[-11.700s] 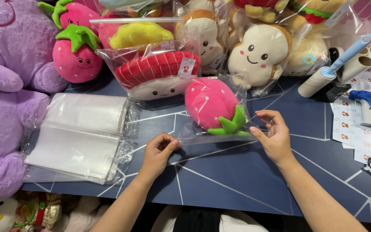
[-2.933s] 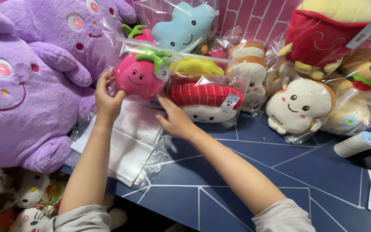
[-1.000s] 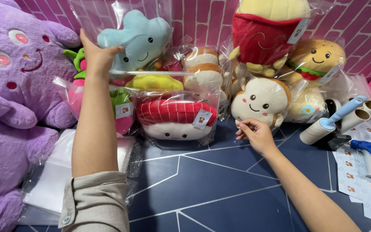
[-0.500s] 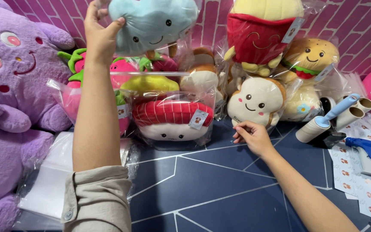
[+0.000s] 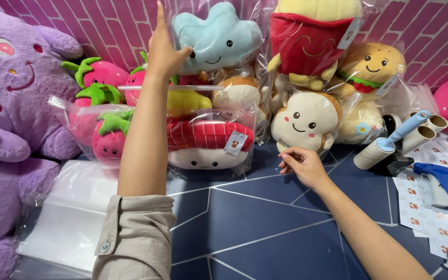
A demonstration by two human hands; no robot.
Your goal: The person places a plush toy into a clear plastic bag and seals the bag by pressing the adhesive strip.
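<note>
My left hand (image 5: 163, 52) is raised high against the left side of a blue cloud plush (image 5: 219, 39) in a clear bag. The thumb lies on its front and the fingers point up along the bag's edge. The cloud sits on top of a pile of bagged plush toys against a pink brick wall. My right hand (image 5: 302, 163) rests on the blue table (image 5: 265, 223) just below a toast plush (image 5: 307, 122), fingers loosely curled and holding nothing. A red and white sushi plush (image 5: 203, 148) and a bagged strawberry plush (image 5: 107, 140) lie below my left arm.
A large purple plush (image 5: 11, 114) fills the left side. A stack of clear bags (image 5: 73, 212) lies front left. On the right are a lint roller (image 5: 385, 145), a blue tagging gun (image 5: 442, 181) and sticker sheets (image 5: 426, 207). Fries (image 5: 312, 41) and burger (image 5: 372, 65) plushes stand behind.
My left hand has gone up with the cloud plush, from the middle of the pile to its top. My right hand has stayed on the table by the toast plush.
</note>
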